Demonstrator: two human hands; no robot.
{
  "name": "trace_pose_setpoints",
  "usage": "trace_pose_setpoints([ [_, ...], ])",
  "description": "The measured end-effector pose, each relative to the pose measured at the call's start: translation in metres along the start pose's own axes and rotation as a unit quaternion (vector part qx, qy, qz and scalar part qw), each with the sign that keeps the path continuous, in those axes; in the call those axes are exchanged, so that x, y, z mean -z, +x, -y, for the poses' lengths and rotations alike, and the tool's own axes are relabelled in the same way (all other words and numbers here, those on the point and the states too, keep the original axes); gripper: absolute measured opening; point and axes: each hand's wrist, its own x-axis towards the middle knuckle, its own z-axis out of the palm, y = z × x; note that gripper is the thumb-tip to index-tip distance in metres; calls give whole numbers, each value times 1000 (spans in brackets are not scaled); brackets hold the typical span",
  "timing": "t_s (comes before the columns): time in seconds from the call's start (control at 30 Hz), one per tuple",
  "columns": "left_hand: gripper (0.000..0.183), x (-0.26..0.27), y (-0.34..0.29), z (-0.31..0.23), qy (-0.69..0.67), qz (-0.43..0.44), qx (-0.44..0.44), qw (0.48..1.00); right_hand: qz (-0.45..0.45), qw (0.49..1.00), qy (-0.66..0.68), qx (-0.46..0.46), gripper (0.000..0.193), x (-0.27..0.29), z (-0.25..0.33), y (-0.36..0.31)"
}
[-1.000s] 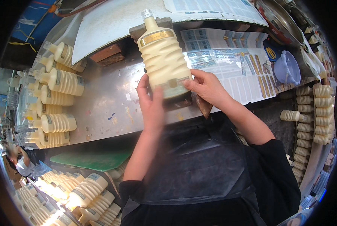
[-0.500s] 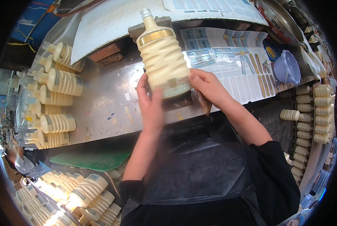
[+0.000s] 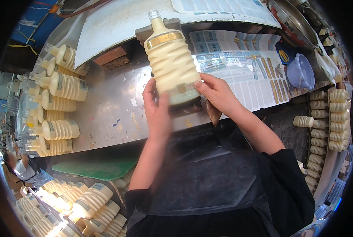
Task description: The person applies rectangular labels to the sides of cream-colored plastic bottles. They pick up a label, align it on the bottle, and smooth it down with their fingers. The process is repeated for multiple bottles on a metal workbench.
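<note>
A cream-coloured, wavy-ribbed bottle (image 3: pixel 171 65) with a clear screw neck leans back on a block (image 3: pixel 144 33), its neck pointing away from me. Across its shoulder runs a gold label (image 3: pixel 163 39). Near its base is a see-through label (image 3: pixel 181 90) with a gold emblem. My left hand (image 3: pixel 156 108) holds the bottle's lower left side, thumb by the base. My right hand (image 3: pixel 218 93) grips the lower right, its thumb pressing at the label's right end. A brown pointed piece (image 3: pixel 212 113) shows below the right hand.
Sheets of labels (image 3: pixel 247 71) lie right on the metal table (image 3: pixel 109 114), beside a lilac bucket (image 3: pixel 300 71). Several similar bottles (image 3: pixel 64 87) lie stacked on the left. More bottles fill the lower left (image 3: pixel 91 201) and the right side (image 3: pixel 338 118). A green board (image 3: pixel 95 168) sits below the table's edge.
My right thumb has moved slightly left and down along the bottle's lower label. The bottle has shifted very little, and my left hand stays at its side.
</note>
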Motion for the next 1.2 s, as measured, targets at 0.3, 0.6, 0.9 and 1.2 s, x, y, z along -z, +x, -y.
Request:
trace_pose_setpoints([
  [0.3,54,1,1,0,-22,7,0,1000,34,998,-4,-46,50,6,6,-2],
  [0.6,53,6,0,1,-37,27,0,999,37,999,-13,-37,48,3,13,-4],
  [0.9,56,6,0,7,-21,20,-24,999,29,999,3,-26,46,0,12,-4],
  [1.2,55,2,-1,5,-34,16,-21,999,-13,1000,1,25,46,-5,1,-2],
])
